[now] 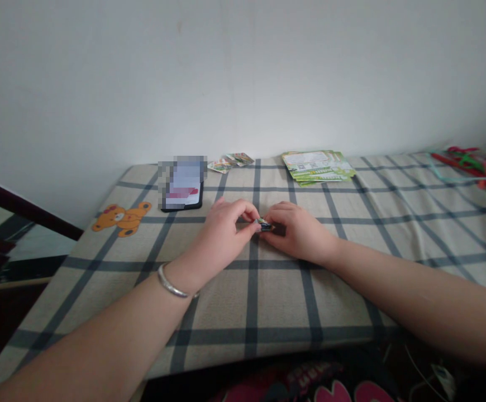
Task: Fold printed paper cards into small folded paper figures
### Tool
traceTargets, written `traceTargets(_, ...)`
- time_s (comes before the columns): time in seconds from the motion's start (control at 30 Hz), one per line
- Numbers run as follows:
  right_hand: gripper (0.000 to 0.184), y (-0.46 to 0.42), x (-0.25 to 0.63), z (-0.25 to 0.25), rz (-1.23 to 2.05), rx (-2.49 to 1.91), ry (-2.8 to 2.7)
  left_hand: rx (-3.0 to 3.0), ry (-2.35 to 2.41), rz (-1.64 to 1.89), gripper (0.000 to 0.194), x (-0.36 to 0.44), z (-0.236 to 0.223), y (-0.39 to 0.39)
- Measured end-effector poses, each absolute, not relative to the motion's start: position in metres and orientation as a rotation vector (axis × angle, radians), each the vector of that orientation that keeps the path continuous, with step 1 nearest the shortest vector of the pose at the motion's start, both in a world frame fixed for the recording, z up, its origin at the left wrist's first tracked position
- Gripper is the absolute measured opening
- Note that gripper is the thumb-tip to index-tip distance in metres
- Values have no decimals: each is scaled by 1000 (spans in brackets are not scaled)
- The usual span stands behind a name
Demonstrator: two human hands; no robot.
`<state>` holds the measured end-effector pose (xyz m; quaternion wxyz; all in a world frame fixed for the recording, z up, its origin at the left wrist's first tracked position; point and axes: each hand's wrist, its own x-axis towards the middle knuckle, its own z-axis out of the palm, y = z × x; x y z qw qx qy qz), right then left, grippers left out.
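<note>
My left hand [224, 231] and my right hand [295, 230] meet at the middle of a table covered with a beige checked cloth [268, 290]. Both pinch a small folded piece of printed paper [263, 225] between their fingertips, just above the cloth. My left wrist wears a silver bangle [172, 286]. The folded piece is mostly hidden by my fingers.
A black phone [183, 187] lies at the back left. Small folded printed pieces [230, 162] and a stack of green printed sheets [318, 166] lie along the wall. Red and green ribbons [475, 167] sit at the far right. A bear picture [121, 218] marks the cloth's left.
</note>
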<state>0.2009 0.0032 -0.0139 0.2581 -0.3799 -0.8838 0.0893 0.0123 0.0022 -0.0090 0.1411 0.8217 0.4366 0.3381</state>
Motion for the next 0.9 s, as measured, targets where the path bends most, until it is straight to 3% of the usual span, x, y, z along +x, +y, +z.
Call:
traceTargets(0.23, 13, -4, 197, -8, 460, -1221, -2189, 2604, 1090, 1154, 9, 13, -2, -7)
traceTargets(0.47, 8, 0, 199, -12, 275, -1126, -2279, 2663, 964, 1091, 22, 8, -2, -3)
traceTargets(0.6, 6, 1, 201, -13, 202, -1119, -2364, 2766, 872, 970, 7, 7, 1, -4)
traceTargets(0.9, 15, -2, 201, -12, 295, -1140, -2334, 2644, 1083, 983, 12, 8, 1, -6)
